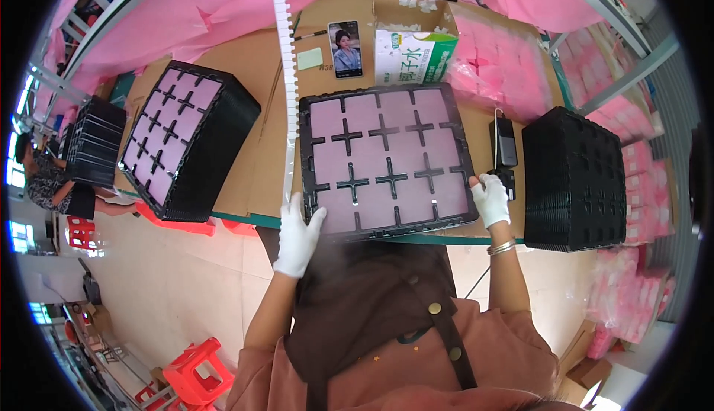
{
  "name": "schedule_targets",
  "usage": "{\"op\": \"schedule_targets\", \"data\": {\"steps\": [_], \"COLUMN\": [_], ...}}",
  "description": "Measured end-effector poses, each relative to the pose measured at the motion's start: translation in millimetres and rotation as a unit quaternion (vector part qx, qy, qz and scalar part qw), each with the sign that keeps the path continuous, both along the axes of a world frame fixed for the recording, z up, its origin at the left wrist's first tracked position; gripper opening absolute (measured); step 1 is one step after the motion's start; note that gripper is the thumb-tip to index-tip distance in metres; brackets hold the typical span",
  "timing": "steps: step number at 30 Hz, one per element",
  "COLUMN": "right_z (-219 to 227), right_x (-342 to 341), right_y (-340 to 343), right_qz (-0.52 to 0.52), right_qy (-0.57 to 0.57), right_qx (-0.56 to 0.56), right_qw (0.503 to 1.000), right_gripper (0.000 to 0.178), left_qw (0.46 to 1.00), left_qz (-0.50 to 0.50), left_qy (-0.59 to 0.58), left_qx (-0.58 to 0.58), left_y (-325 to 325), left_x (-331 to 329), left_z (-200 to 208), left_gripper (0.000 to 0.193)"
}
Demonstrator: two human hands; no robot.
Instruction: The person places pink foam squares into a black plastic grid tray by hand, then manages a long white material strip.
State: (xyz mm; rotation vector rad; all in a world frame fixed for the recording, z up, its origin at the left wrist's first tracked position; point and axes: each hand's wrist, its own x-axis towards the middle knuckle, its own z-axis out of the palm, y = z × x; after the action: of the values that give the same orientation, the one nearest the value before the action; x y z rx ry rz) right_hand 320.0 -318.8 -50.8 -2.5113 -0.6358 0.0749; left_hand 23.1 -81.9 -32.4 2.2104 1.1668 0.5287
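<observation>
In front of me lies a black plastic tray (pixel 391 177) with raised cross-shaped dividers and flat pink-lilac pieces filling its compartments. My left hand (pixel 300 238), in a white glove, grips its near left corner, thumb over the rim and fingers along the outer side. At the right edge, my right hand (pixel 491 201) has its fingers closed against the rim; this glove leaves some fingertips bare. What lies beneath the tray is hidden. A tall stack of similar trays (pixel 234 117), its top one filled with pink pieces, stands to the left.
Another stack of black trays (pixel 574 180) stands at the right. Beyond my tray are an open carton (pixel 415 54), a phone (pixel 345 50) showing a picture, and pink wrapped packs (pixel 498 61). A white notched strip (pixel 286 76) runs along the tray's left. A person (pixel 48 173) sits far left.
</observation>
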Motion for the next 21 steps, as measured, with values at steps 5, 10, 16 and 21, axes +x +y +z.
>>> {"op": "schedule_targets", "data": {"steps": [5,10,16,21], "right_z": [-17,4,72,31], "right_x": [5,-3,-62,-97], "right_y": [10,3,87,213], "right_qz": [0.001,-0.023,0.093,0.279], "right_qy": [-0.07,-0.096,0.134,0.579], "right_qx": [0.015,0.089,0.317,0.323], "right_qw": [0.997,0.991,0.934,0.695], "right_gripper": [0.03,0.036,0.052,0.078], "left_qw": [0.997,0.977,0.874,0.83], "left_qz": [0.075,0.081,0.212,0.257], "left_qy": [-0.015,-0.181,-0.42,-0.494], "left_qx": [0.021,-0.079,-0.122,-0.029], "left_y": [3,-9,29,131], "left_x": [5,-10,-90,-168], "left_z": [-23,-9,64,93], "left_gripper": [0.041,0.043,0.042,0.043]}}
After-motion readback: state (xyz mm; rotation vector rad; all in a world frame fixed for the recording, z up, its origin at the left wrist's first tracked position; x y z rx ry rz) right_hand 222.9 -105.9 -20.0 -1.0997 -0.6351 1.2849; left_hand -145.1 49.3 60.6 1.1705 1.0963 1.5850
